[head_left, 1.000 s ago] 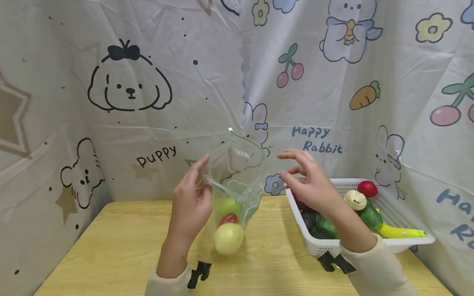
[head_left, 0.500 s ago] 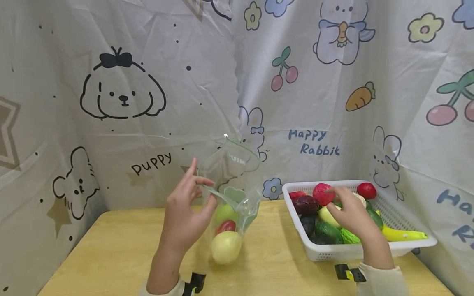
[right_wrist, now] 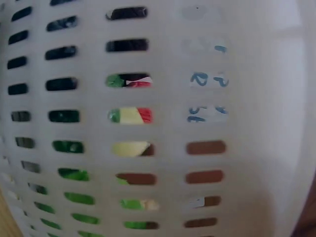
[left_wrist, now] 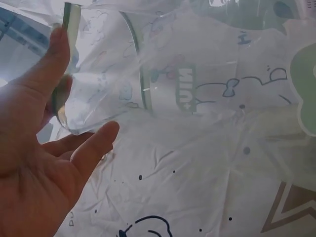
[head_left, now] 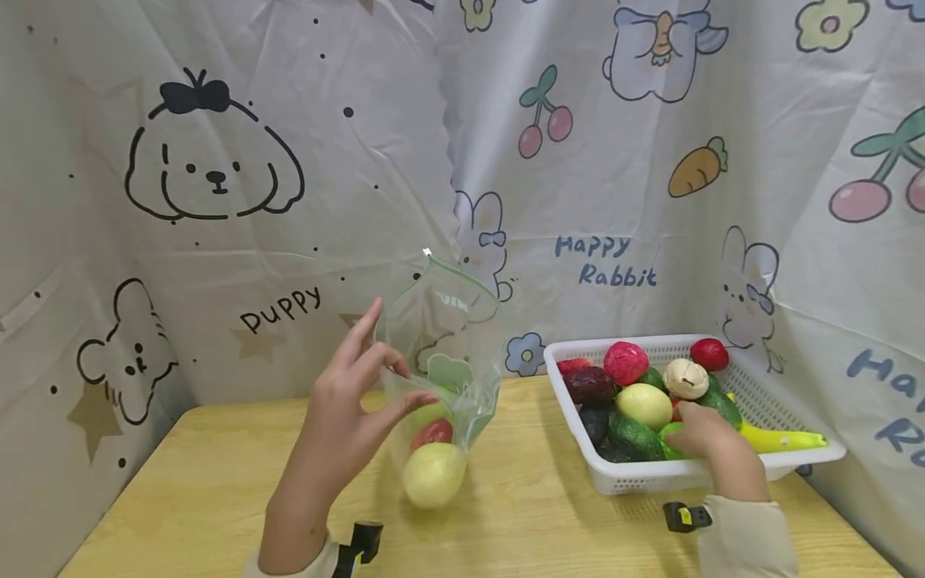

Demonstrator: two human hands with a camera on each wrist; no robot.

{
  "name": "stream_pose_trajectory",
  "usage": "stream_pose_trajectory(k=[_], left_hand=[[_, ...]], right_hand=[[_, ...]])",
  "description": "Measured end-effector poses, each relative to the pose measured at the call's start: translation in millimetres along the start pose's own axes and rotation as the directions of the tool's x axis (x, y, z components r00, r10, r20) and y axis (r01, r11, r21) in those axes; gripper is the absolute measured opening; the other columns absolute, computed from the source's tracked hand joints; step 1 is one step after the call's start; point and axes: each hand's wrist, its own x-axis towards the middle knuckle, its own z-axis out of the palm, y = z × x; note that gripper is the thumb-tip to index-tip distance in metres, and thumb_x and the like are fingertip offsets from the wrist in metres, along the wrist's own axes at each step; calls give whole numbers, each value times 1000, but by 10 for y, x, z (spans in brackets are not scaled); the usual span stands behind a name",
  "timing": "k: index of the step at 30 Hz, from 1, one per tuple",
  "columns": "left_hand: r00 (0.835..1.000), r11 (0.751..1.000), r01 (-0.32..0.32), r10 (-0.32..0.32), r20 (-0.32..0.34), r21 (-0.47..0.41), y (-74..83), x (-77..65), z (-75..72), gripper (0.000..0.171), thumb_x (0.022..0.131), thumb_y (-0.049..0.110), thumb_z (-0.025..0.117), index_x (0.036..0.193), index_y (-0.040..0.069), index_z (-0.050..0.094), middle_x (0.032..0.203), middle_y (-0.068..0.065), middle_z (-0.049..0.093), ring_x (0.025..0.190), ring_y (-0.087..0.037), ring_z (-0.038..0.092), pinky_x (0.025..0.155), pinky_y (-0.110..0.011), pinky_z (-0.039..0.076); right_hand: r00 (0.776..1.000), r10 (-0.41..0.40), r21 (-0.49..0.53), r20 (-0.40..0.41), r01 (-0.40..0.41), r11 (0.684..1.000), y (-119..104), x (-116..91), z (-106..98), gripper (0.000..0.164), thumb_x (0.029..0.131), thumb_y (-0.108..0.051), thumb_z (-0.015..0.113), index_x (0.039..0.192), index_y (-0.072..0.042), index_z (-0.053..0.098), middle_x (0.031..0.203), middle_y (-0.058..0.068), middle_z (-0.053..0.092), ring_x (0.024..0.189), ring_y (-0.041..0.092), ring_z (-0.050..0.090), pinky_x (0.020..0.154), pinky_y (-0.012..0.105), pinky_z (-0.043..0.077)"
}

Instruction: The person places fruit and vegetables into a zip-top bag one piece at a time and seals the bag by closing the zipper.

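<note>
A clear zip bag (head_left: 448, 309) with green trim stands on the table, its mouth spread wide. Inside it are a pale yellow round fruit (head_left: 434, 475), a red fruit (head_left: 432, 434) and a green one behind. At the bag's left rim is my left hand (head_left: 354, 425), thumb and fingers apart; the left wrist view shows the rim (left_wrist: 71, 29) against the fingers. My right hand (head_left: 711, 441) reaches into the white basket (head_left: 614, 482), touching a bright green bumpy vegetable (head_left: 670, 451). Its fingertips are partly hidden, so its hold is unclear; the right wrist view shows mostly basket wall.
Also in the basket are a pink-red round fruit (head_left: 625, 364), a dark purple one (head_left: 588, 386), a yellow-green fruit (head_left: 645, 406), a cream bulb (head_left: 686, 378), a dark green avocado-like fruit (head_left: 634, 439) and a long yellow one (head_left: 784, 440). A printed cloth (head_left: 390, 201) hangs behind the wooden table (head_left: 188, 498).
My right hand has moved from beside the bag over to the basket and down among the produce. The left hand has stayed by the bag's rim, its fingers spreading apart.
</note>
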Motion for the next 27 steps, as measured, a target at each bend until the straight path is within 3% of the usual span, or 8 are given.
stream_pose_trajectory(k=[2, 4, 8, 12, 15, 20, 24, 27], left_hand=[[1000, 1000, -7, 7, -17, 13, 13, 24, -3, 31, 70, 34, 78, 78, 17, 54, 150, -9, 37, 121, -32, 49, 82, -52, 54], [1000, 1000, -5, 5, -30, 27, 33, 40, -5, 31, 71, 33, 77, 77, 16, 52, 147, -8, 42, 100, -24, 57, 71, -43, 50], [998, 999, 10, -8, -62, 31, 62, 59, 1, 33, 71, 33, 78, 77, 14, 51, 144, -8, 46, 67, -15, 41, 59, -34, 40], [995, 999, 38, -39, -93, -17, 73, 65, 33, 31, 71, 33, 78, 78, 15, 54, 145, -8, 46, 95, -21, 59, 69, -41, 57], [993, 995, 65, -72, -88, -76, 82, 64, 65, 24, 72, 34, 77, 78, 18, 59, 148, -6, 42, 122, -29, 49, 77, -52, 59], [993, 983, 84, -96, -69, -165, 127, 44, 121, 13, 75, 33, 74, 76, 22, 68, 150, -3, 39, 130, -27, 41, 84, -60, 53], [993, 980, 80, -95, -75, -185, 190, 23, 153, 13, 74, 33, 75, 74, 21, 69, 143, -2, 47, 127, -22, 44, 82, -60, 54], [991, 981, 103, -115, -66, -163, 240, 15, 163, 18, 72, 36, 75, 76, 20, 69, 140, -2, 49, 123, -19, 49, 79, -54, 58]], right_hand=[[999, 24, 11, 22, -24, 1000, 15, -5, 15, 53, 72, -12, 68, 113, 16, 51, 107, 36, 58, 96, 46, 54, 83, 62, 49], [999, 43, 16, 27, -43, 999, 23, -8, 28, 54, 68, -13, 70, 112, 15, 53, 105, 35, 59, 93, 43, 54, 82, 61, 49], [997, 73, 4, 3, -73, 997, 46, -23, 33, 52, 65, -17, 72, 104, 13, 55, 99, 34, 59, 87, 42, 55, 78, 60, 50], [996, 85, 12, -32, -85, 996, 67, -45, 4, 60, 66, -22, 73, 106, 16, 50, 98, 36, 57, 87, 45, 54, 76, 59, 51], [993, 100, 39, -62, -98, 994, 44, -69, -42, 76, 68, -28, 74, 117, 20, 41, 104, 43, 51, 92, 51, 51, 78, 63, 50], [983, 78, 102, -168, -61, 993, -136, -165, -181, 94, 72, -34, 73, 130, 20, 22, 111, 46, 41, 95, 53, 48, 78, 67, 49], [939, -25, 159, -344, 85, 984, -394, -268, -315, 90, 76, -33, 72, 132, 16, 22, 116, 40, 41, 96, 49, 47, 78, 66, 49], [859, -90, 238, -504, 238, 942, -669, -357, -388, 83, 77, -33, 73, 133, 8, 26, 123, 35, 44, 101, 46, 49, 80, 65, 51]])
